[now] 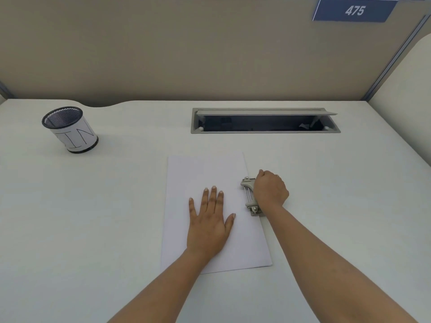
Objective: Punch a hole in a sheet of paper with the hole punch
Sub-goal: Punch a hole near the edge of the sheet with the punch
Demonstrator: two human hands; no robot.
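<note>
A white sheet of paper (205, 173) lies flat on the desk in the middle of the head view. My left hand (210, 220) presses on it with straight, spread fingers. A grey metal hole punch (248, 194) sits at the paper's right edge, and the edge appears to run under its jaw. My right hand (270, 188) is curled into a fist over the punch's handle, which it hides; only the punch's left side and near end show.
A black mesh pen cup (70, 129) with a white paper label stands at the back left. An open cable tray slot (265, 121) is set into the white desk (93, 217) behind the paper. A beige partition wall rises behind the desk.
</note>
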